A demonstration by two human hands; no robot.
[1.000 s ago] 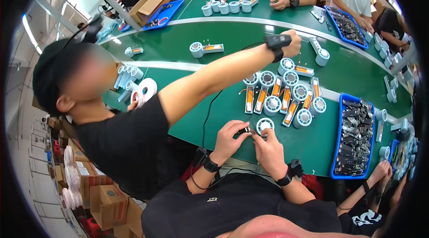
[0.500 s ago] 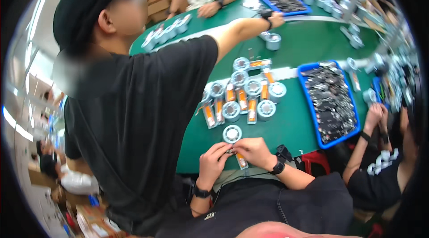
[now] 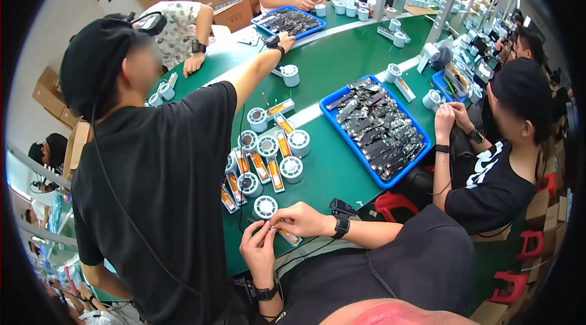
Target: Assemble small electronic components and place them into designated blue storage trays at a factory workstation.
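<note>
Light-blue unit point(image 3: 265, 207), round vented head w/ orange-filled stem, lay at the near edge of the table, right at the fingertips. Main chg over the last sec: L hand point(image 3: 259, 244) and R hand point(image 3: 299, 220) had gone from handling a small black part w/ red wire to meeting at the near side of the head. Black part could no longer be made out; stem, unseen 1 s earlier, now poked out below R hand. Prob. meant attention was on the unit's neck, where head met stem. Grip: both narrow-ish, thumb and fingertips bunched close; whether either had closed on wire or anything else, couldn't tell, too small.

Also, co-worker's hand point(image 3: 285, 40), over mid-table 1 s ago, had got to the far blue tray point(image 3: 314, 30).

Surface: green tabletop point(image 3: 323, 184), smooth, w/ pale metal strip point(image 3: 306, 119) running across. Cluster of similar units point(image 3: 267, 146) just beyond the hands; near blue tray point(image 3: 386, 183) full of black/silver parts to the R.

Room: busy workshop, cartons point(image 3: 235, 17) stacked at back, red stools point(image 3: 510, 288) lower R, co-worker in black point(image 3: 159, 191) close on L, another person point(image 3: 488, 172) seated on R.
</note>
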